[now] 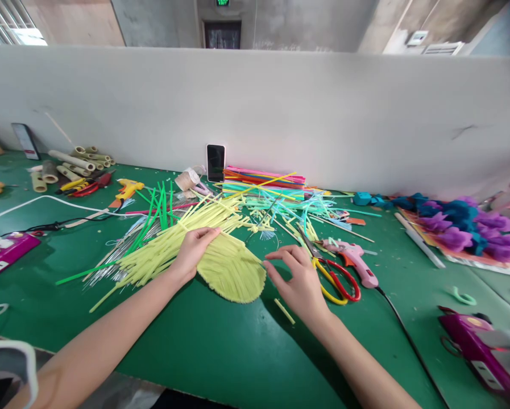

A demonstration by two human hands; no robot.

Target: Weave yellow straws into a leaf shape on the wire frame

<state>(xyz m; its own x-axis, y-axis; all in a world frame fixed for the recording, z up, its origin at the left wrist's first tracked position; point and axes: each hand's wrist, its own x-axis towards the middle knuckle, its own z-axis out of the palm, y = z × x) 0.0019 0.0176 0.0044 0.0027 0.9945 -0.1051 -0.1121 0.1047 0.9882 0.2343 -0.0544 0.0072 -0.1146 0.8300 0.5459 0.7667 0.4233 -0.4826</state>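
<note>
A flat leaf-shaped piece made of yellow straws lies on the green table. My left hand rests on its upper left part, fingers laid flat and together, pressing it down. My right hand is at the piece's right edge, fingers bent and spread, fingertips touching the edge. Loose yellow straws fan out to the left under my left wrist. A short cut yellow straw bit lies just below my right hand.
Red-and-yellow scissors and a pink glue gun lie right of my right hand. Green straws, a stack of coloured straws, a phone, a yellow glue gun, purple-blue paper flowers and magenta power strips surround the work area.
</note>
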